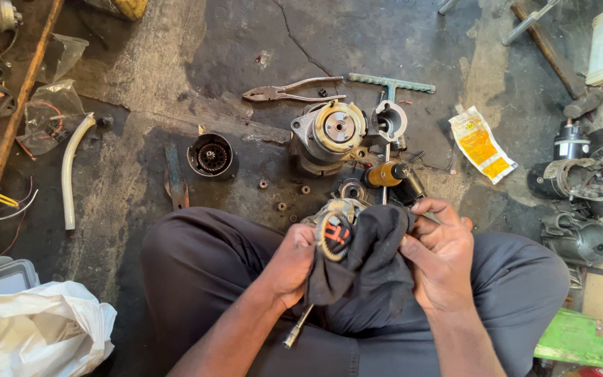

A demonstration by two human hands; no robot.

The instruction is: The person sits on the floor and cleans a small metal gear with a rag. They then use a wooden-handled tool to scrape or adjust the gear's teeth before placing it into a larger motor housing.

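Observation:
I sit on a grimy floor with my knees apart. My left hand (289, 264) grips a round metal motor part (334, 234) with copper windings showing; a thin shaft (296, 335) sticks down below that hand. My right hand (441, 255) clutches a dark cloth (368, 269) wrapped over the same part. Both hands meet above my lap, just in front of a dismantled starter motor housing (329, 132) on the floor.
Pliers (291, 90), a T-handle wrench (392, 84), a round gear housing (211, 156) and small gears (282, 195) lie ahead. More motors (581, 195) stand at right, a white hose (71, 167) and plastic bag (36, 328) at left, a yellow packet (481, 143) at upper right.

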